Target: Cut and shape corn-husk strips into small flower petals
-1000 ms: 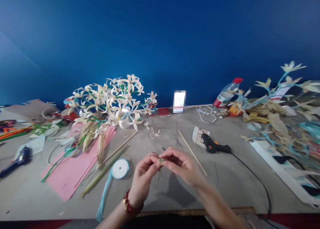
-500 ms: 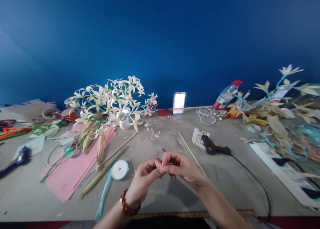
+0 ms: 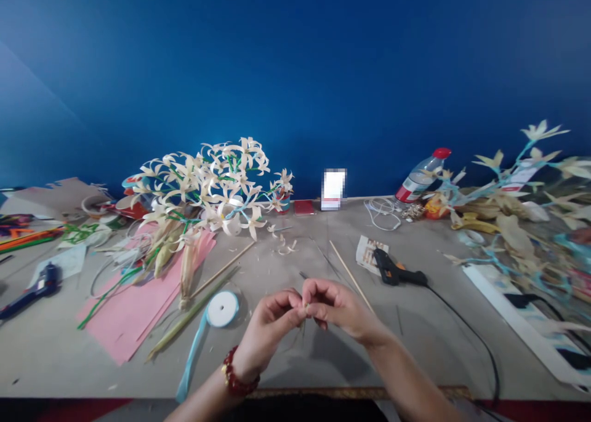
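My left hand (image 3: 268, 330), with a red bead bracelet at the wrist, and my right hand (image 3: 335, 308) meet fingertip to fingertip above the grey table (image 3: 295, 354). Both pinch a small pale strip piece (image 3: 305, 306) between them; thin strands hang below it. A roll of light blue ribbon (image 3: 222, 309) lies just left of my left hand. A thin wooden stick (image 3: 349, 275) lies just beyond my right hand.
A bunch of cream handmade flowers (image 3: 217, 185) rests on pink paper (image 3: 133, 305) at the left. A black glue gun (image 3: 397, 271) with its cord lies to the right, a blue one (image 3: 37, 286) far left. A plastic bottle (image 3: 422, 176) and flower branches (image 3: 512, 182) stand at back right.
Both hands have drawn slightly nearer to me and closed tighter together on the small piece. The view has shifted a little; nothing else on the table has moved.
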A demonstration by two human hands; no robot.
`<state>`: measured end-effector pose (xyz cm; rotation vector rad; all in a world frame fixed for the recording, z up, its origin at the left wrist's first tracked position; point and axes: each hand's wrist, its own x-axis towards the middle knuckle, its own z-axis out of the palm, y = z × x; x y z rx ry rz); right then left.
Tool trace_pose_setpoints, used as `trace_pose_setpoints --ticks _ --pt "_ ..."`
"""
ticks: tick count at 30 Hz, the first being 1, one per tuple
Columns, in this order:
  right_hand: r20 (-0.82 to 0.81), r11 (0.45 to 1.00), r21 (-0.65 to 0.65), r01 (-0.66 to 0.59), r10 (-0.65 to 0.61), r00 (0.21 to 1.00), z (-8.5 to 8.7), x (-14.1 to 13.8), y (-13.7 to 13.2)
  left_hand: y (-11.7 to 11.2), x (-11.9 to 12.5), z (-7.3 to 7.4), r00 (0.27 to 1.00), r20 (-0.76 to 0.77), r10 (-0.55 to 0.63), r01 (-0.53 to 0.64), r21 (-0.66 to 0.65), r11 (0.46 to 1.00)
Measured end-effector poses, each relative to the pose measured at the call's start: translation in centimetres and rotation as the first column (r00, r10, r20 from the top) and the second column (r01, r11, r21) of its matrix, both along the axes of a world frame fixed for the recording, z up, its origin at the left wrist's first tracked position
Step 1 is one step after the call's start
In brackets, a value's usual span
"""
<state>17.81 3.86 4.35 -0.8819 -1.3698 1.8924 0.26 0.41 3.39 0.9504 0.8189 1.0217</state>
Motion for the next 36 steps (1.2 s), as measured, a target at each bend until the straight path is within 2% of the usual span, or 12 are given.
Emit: trace_pose_setpoints --ticks 9,18,22,27,32,36 --pt "-0.039 1.0 0.02 0.019 -0.019 0.999 -0.4 0.0 -0.3 0.1 0.0 0.0 0.999 -0.044 0.003 -0.001 0.038 0.999" --pt "-0.028 0.996 0.074 0.059 -0.057 0.998 -0.5 -0.4 -0.4 -0.1 -0.5 0.1 0.946 -0.302 0.117 -0.035 0.265 0.964" --pt "-0.051 0.99 0.119 0.079 -0.073 0.996 -0.9 -0.5 -0.5 -0.2 -0.3 0.1 0.947 -0.29 0.135 -0.059 0.257 0.965" --pt "-0.115 0.996 0.073 0.055 -0.046 0.992 -1.6 -0.5 -0.6 -0.4 -0.4 0.2 0.956 -0.257 0.142 -0.073 0.262 0.962" --pt "-0.121 0.982 0.087 0.169 -0.158 0.98 -1.6 -0.8 -0.8 -0.5 -0.5 0.1 0.952 -0.279 0.129 -0.067 0.223 0.973" --pt "-0.17 0.981 0.047 0.186 -0.176 0.97 -2.0 -1.0 -1.0 -0.6 -0.4 -0.1 0.956 -0.268 0.118 -0.063 0.204 0.977"
